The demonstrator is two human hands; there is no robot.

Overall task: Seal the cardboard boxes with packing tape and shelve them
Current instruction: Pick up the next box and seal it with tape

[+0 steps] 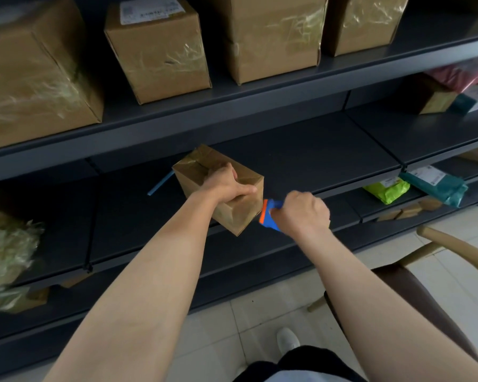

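Cardboard box [204, 172] at shelf [301, 166] front edge, long axis running back-left; left hand [226, 186] grips top; right hand [304, 213] clenches tape dispenser [269, 215] against its right side.

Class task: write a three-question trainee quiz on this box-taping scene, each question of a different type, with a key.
1. True or false: the left hand grips the small box.
2. What does the right hand hold beside that box? A scissors; B a blue-and-orange tape dispenser; C a marker.
3. Fill in: the bright green parcel lies to the box's ____.
Key: 1 true; 2 B; 3 right.
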